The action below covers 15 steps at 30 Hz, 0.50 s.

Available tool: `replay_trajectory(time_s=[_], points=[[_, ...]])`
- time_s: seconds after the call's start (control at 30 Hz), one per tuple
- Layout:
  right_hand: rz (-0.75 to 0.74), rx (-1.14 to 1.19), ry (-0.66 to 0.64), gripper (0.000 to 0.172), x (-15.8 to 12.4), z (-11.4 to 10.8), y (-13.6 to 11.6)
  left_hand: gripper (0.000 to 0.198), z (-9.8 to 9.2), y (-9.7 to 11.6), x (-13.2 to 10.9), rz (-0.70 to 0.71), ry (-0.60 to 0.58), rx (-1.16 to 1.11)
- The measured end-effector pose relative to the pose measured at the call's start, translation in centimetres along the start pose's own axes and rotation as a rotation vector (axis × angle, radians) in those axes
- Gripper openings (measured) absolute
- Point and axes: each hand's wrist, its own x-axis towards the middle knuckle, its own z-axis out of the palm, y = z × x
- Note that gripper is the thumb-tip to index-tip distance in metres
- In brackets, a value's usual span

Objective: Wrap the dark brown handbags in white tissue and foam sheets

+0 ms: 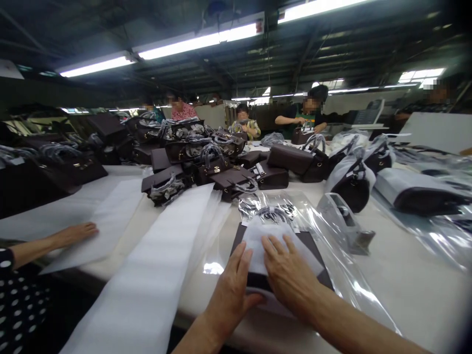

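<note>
A dark brown handbag (309,242) lies flat near the table's front edge, partly covered by a white foam sheet (258,236). Its handles (275,214) are wrapped in clear film and point away from me. My left hand (234,280) touches the left side of the bag, fingers stretched along it and thumb out over its near end. On top of the foam sheet rests my right hand (285,268), laid flat with its fingers spread. Clear plastic bags (354,280) lie under and beside the handbag.
White foam sheets (147,260) are stacked to my left, overhanging the edge. A neighbour's hand (77,233) rests on other sheets. Brown handbags (216,167) are piled across the middle. At right stand a clear plastic box (337,211) and foam-wrapped bags (350,184). Several people work opposite.
</note>
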Motion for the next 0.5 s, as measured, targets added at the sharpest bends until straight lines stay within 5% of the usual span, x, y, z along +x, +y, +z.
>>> replay_trajectory(time_s=[0.17,0.37,0.5], points=[[-0.132,0.659,-0.184,0.037,0.2,-2.5,4.4,0.140,0.3,-0.2,-0.3,-0.113,0.079,-0.019],[-0.077,0.847,-0.303,0.045,-0.4,-2.2,7.4,0.146,-0.2,-0.5,0.8,-0.080,-0.077,0.000],[0.255,1.020,-0.317,0.053,2.0,-0.7,7.9,0.155,-0.8,-0.6,1.8,-0.048,-0.148,0.000]])
